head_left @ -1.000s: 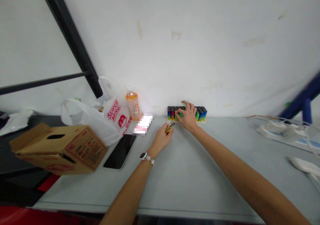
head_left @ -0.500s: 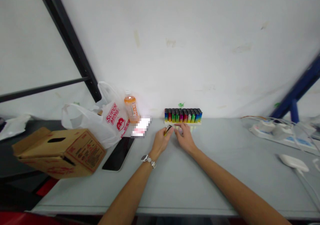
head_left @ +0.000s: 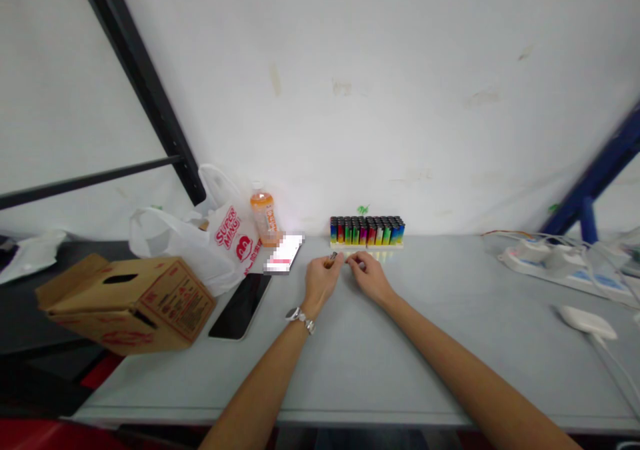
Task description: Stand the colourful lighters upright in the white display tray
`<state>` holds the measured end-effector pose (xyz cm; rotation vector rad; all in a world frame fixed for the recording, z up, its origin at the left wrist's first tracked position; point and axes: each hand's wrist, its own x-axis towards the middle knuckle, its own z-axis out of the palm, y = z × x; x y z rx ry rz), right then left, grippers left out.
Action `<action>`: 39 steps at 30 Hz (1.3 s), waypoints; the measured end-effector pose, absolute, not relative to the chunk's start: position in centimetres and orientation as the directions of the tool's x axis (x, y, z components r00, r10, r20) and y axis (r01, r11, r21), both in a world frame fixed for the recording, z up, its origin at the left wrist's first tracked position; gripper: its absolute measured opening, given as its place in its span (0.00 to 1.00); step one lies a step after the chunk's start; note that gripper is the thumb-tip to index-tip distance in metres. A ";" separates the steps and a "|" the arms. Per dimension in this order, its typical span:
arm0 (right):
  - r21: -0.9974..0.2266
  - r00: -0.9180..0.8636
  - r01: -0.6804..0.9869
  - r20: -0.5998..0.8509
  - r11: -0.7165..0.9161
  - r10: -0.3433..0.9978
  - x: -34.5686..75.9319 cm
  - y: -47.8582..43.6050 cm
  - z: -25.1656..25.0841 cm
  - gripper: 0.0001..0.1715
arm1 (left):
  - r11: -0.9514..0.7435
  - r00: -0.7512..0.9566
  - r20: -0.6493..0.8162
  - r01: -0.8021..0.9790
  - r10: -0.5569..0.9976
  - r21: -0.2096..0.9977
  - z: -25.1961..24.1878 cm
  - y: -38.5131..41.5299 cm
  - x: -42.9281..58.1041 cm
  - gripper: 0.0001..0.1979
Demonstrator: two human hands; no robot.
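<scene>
My left hand (head_left: 321,281), with a watch (head_left: 295,314) on its wrist, is closed around a lighter (head_left: 331,261); its metal top and a bit of its yellowish body show past the fingers. Close by on the right, my right hand (head_left: 371,277) has its thumb and fingertips pressed together. What they pinch, if anything, is too small to make out. Just beyond both hands, several colourful lighters (head_left: 367,231) with black tops stand upright in tight rows on a pale tray (head_left: 395,246) near the wall.
On the left are a cardboard box (head_left: 173,303), a white plastic bag (head_left: 220,237), an orange drink bottle (head_left: 264,215), a dark tablet (head_left: 240,309) and a phone with a bright screen (head_left: 284,255). At right lie a power strip (head_left: 530,267) and a white charger (head_left: 589,322) with cables.
My right hand has drawn back slightly from the lighter rows, and its fingers have closed into a pinch. The lighter in my left hand has turned and shows less. The view has shifted slightly.
</scene>
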<state>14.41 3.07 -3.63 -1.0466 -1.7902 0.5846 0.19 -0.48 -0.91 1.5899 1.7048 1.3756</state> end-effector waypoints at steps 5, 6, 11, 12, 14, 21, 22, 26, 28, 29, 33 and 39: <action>-0.772 -0.207 0.400 0.450 0.495 0.869 14.4 3.1 -3.6 0.11 | -0.189 -0.244 0.320 0.441 0.916 0.877 -0.4 -0.4 0.4 0.22; -0.778 -0.216 0.398 0.435 0.486 0.874 14.4 3.0 -3.5 0.12 | -0.202 -0.250 0.329 0.424 0.911 0.883 -0.3 -0.4 0.4 0.21; -0.797 -0.259 0.392 0.385 0.460 0.886 14.4 2.9 -3.3 0.15 | -0.242 -0.231 0.331 0.343 0.915 0.907 -0.2 -0.8 0.5 0.25; -0.797 -0.265 0.392 0.382 0.460 0.886 14.4 2.9 -3.3 0.16 | -0.241 -0.224 0.324 0.330 0.919 0.913 -0.2 -0.8 0.5 0.26; -0.797 -0.279 0.390 0.375 0.461 0.884 14.4 2.8 -3.2 0.17 | -0.238 -0.217 0.314 0.314 0.924 0.919 -0.2 -0.9 0.5 0.27; -0.788 -0.306 0.417 0.347 0.452 0.887 14.4 2.8 -3.1 0.18 | -0.229 -0.230 0.301 0.294 0.925 0.928 -0.2 -0.9 0.6 0.28; -0.788 -0.307 0.419 0.345 0.452 0.887 14.4 2.8 -3.1 0.18 | -0.232 -0.232 0.305 0.295 0.924 0.927 -0.3 -0.8 0.6 0.28; -0.782 -0.312 0.427 0.343 0.453 0.886 14.4 2.8 -3.1 0.17 | -0.229 -0.258 0.318 0.322 0.912 0.918 -0.6 -0.3 0.4 0.24; -0.778 -0.315 0.432 0.344 0.457 0.884 14.4 2.8 -3.1 0.17 | -0.222 -0.285 0.329 0.350 0.900 0.910 -0.6 -0.1 0.4 0.21; -0.776 -0.317 0.434 0.344 0.458 0.884 14.4 2.9 -3.2 0.17 | -0.221 -0.293 0.335 0.360 0.896 0.906 -0.6 -0.1 0.4 0.20; -0.775 -0.323 0.434 0.343 0.460 0.882 14.4 3.1 -3.4 0.17 | -0.234 -0.252 0.333 0.351 0.909 0.906 -0.4 -0.2 0.5 0.19; -0.771 -0.326 0.431 0.351 0.469 0.878 14.3 3.0 -3.6 0.18 | -0.256 -0.117 0.278 0.176 0.953 0.951 -0.7 -0.2 0.3 0.21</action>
